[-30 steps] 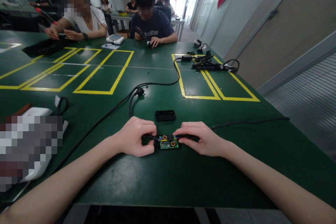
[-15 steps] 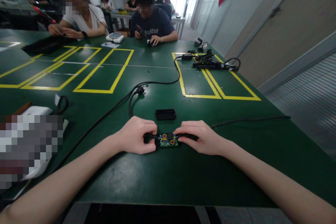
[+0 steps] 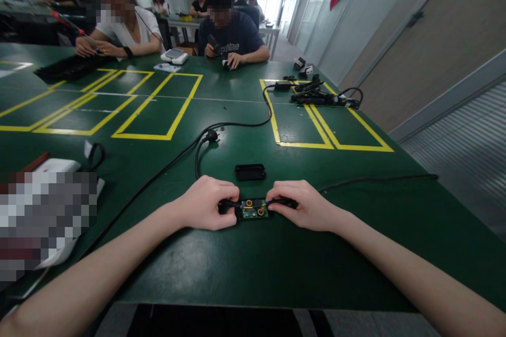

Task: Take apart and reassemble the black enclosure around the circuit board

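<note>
The left hand (image 3: 205, 203) rests on the table (image 3: 237, 268), its fingers curled shut on the black cable end (image 3: 226, 204) that enters the left side of the small circuit board (image 3: 252, 209). The board lies flat on the table between the two hands, its copper coils and green face showing. The right hand (image 3: 306, 205) mirrors this, fingers pinched closed on the black cable (image 3: 286, 202) that leaves the board's right side and runs off along the table.

With both grips on the leads rather than on the board, a pull outward would likely load the solder joints and could tear a wire free. Uneven pressure could tip the board, and fingertips so close to the coils might bend a part.

Just beyond the board lies a black plastic cover (image 3: 250, 171), apart from both hands. A black power cord (image 3: 205, 139) loops across the dark green table, which carries yellow taped rectangles (image 3: 158, 108). At the far left edge sits a white device (image 3: 55, 166); farther right, a tangle of black adapters (image 3: 320, 97). Other people sit working at the far side, a bright corridor behind them.
</note>
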Demonstrator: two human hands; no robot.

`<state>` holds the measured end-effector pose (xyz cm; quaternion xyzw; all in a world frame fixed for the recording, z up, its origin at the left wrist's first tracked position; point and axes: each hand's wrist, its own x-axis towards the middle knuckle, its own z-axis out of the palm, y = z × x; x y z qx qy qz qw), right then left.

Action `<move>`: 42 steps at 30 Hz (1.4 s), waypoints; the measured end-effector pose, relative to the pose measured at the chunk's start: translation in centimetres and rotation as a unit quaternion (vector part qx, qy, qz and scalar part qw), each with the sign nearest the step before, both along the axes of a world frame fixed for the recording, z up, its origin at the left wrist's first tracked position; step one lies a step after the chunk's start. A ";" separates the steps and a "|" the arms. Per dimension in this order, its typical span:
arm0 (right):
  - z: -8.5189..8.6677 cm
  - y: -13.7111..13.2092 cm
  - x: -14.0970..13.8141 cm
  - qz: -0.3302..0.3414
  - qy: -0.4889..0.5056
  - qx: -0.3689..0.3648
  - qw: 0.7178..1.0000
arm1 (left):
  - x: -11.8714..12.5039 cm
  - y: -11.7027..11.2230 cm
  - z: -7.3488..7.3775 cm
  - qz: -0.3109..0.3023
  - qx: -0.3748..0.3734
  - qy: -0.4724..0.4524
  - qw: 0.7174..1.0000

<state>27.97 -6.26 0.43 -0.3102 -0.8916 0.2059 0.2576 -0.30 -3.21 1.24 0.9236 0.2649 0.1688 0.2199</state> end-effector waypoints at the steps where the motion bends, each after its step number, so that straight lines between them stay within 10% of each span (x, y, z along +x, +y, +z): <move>1: 0.0 0.0 0.0 -0.001 0.004 -0.004 1.000 | 0.0 0.0 0.0 -0.001 -0.004 -0.001 1.000; 42: 1.6 0.0 1.1 0.026 -0.083 -0.048 0.995 | 0.1 -0.5 0.4 -0.013 0.041 0.058 0.997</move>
